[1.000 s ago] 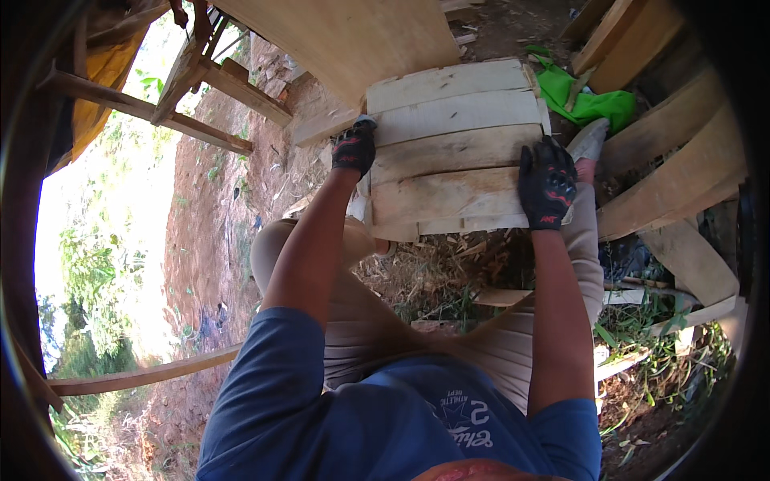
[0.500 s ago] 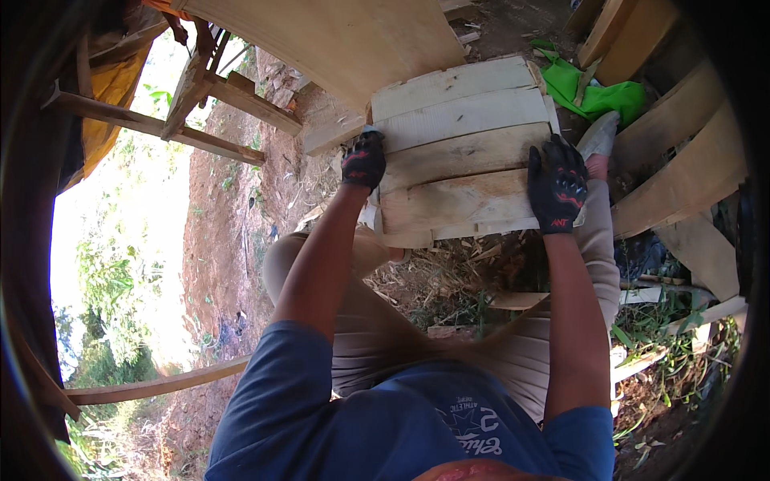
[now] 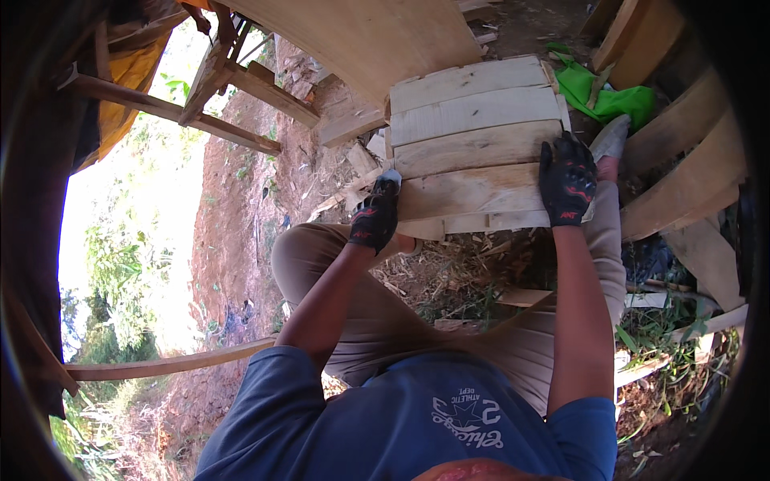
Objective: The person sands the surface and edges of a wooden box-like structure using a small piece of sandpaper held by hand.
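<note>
A crate-like piece of pale wooden slats [image 3: 480,152] lies in front of me between my knees, its slats running left to right. My left hand [image 3: 374,215], in a black glove with red marks, is closed at the near left edge of the slats. A small pale tip shows at its fingers; what it is I cannot make out. On the right edge, my right hand [image 3: 568,180], gloved alike, is closed over the ends of the nearer slats. Its fingertips are partly hidden past the edge.
A wide wooden board [image 3: 377,48] stands just beyond the slats. Green cloth [image 3: 605,94] lies at the far right beside my foot. Curved planks [image 3: 690,188] lean along the right. Wood shavings [image 3: 449,272] cover the ground below; a timber frame [image 3: 184,116] stands at the left.
My left hand has slid toward me along the left edge, from the farther slats to the nearest one. My right hand keeps its place on the right edge. The whole view has shifted slightly.
</note>
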A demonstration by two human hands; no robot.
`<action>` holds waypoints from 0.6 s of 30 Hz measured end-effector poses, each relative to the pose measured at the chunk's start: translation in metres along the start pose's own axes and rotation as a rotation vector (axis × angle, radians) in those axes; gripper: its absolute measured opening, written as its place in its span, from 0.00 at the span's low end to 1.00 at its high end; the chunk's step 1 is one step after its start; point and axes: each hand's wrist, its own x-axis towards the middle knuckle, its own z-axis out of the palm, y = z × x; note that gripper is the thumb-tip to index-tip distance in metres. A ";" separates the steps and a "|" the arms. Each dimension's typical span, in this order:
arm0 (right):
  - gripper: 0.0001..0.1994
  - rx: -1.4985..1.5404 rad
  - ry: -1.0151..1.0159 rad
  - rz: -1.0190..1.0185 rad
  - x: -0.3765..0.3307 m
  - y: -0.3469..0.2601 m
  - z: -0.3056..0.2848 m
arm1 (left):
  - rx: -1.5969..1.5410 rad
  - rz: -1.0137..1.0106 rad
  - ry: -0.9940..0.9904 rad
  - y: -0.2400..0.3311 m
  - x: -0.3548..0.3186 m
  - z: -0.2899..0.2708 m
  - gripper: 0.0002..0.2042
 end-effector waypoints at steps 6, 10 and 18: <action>0.16 0.055 0.009 0.002 0.000 0.001 -0.002 | -0.085 -0.167 -0.068 0.011 -0.002 -0.003 0.19; 0.16 0.054 -0.015 0.005 0.001 0.000 -0.002 | 0.086 -0.117 0.006 -0.024 0.055 -0.014 0.20; 0.16 0.045 0.000 -0.013 0.001 -0.001 0.001 | 0.107 -0.140 0.127 -0.046 0.213 0.031 0.20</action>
